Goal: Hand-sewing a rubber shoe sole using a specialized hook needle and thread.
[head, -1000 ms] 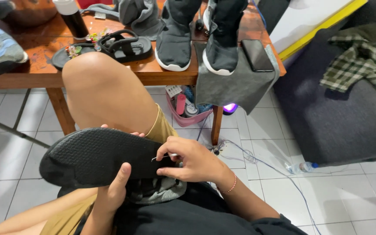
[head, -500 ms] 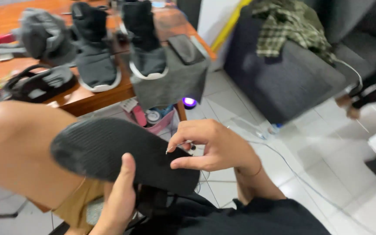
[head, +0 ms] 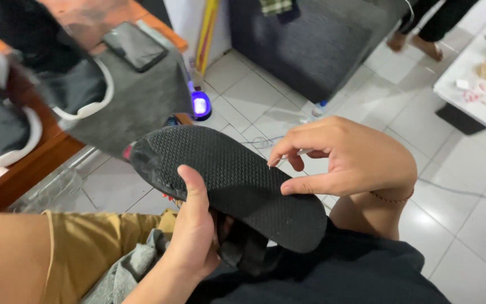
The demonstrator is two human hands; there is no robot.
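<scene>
Two hands are at work on one black sandal (head: 237, 180), held sole-up over my lap. My left hand (head: 192, 236) is closed around the sandal from below, with the thumb pressed flat on the textured sole near its middle and the fingers wrapped under, out of sight among the straps. My right hand (head: 347, 160) sits at the sandal's far edge, partly curled: thumb and forefinger are pinched on a thin, pale, needle-like tool (head: 289, 156), too small to identify further, and the remaining fingers are folded in. A thin red thread bracelet (head: 389, 197) circles the right wrist.

Beneath the sandal lie my dark shirt (head: 355, 276) and tan shorts (head: 102, 247). To the left stands a wooden worktop (head: 29, 174) carrying grey shoes with white soles (head: 68, 95), blurred, and a dark phone (head: 135, 45) resting on grey cloth (head: 142, 107). On the white tiled floor (head: 378, 107) a small device with a purple light (head: 200, 104) sits beside the worktop. Farther off stand a dark grey sofa (head: 316, 45), another person's bare feet (head: 417, 45) and a low white table (head: 479, 79).
</scene>
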